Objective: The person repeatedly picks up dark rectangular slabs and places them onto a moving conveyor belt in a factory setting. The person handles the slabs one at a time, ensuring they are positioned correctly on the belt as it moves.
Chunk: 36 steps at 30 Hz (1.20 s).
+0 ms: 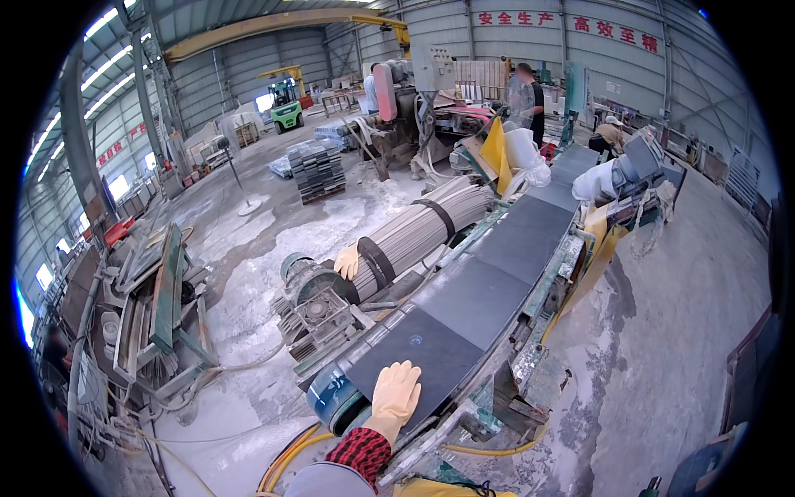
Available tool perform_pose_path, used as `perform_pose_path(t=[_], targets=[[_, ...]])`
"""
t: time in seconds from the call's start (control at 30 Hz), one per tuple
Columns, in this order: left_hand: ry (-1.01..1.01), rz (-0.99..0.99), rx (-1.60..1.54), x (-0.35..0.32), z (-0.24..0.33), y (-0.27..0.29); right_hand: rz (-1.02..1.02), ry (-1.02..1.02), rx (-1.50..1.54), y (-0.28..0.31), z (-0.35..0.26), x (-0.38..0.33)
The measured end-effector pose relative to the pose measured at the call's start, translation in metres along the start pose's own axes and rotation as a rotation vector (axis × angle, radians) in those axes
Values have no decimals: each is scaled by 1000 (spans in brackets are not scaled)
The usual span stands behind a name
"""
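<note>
My left hand (395, 396), in a cream rubber glove and a red-black checked sleeve, lies flat with its fingers stretched out on the nearest dark grey slab (435, 352). Nothing is gripped in it. This slab rests at the near end of a long conveyor, beside the blue end roller (335, 396). More grey slabs follow it in a row, the second one (472, 298) a shade lighter. My right hand does not show. A loose cream glove (348, 262) lies on a strapped bundle of thin grey strips (422, 232) left of the conveyor.
A motor with gearbox (319, 306) sits beside the conveyor. Yellow hoses (290, 455) run by its near end. Scrap frames (161, 306) stand at left, stacked slabs (315, 170) and a green forklift (286, 112) farther off. Several people work beyond, one (528, 103) beside the line.
</note>
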<state>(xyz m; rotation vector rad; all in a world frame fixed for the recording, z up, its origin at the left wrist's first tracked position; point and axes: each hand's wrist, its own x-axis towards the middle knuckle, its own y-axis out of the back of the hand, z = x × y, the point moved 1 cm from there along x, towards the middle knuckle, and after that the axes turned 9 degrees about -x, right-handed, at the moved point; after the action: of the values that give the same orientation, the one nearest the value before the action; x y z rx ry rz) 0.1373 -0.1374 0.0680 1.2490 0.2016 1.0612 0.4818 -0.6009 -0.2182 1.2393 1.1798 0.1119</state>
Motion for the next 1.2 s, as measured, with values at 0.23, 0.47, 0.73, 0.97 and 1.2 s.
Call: perform_pose_path(t=[0.23,0.47,0.73,0.97,1.2], targets=[[-15,34,33,-8,-4,3,-1,-14,52,14,-6,-13],[-3,-201,253,8,-68,52,-19,-104,180,47,-41,-52],[11,-81,57,45,-143,28,-17,-153,98,79,-71,-62],[-97,-112,24,64,-85,32,165,-199,270,134,-79,-88],[221,-324,65,46,-86,72,279,-269,387,76,-93,-92]])
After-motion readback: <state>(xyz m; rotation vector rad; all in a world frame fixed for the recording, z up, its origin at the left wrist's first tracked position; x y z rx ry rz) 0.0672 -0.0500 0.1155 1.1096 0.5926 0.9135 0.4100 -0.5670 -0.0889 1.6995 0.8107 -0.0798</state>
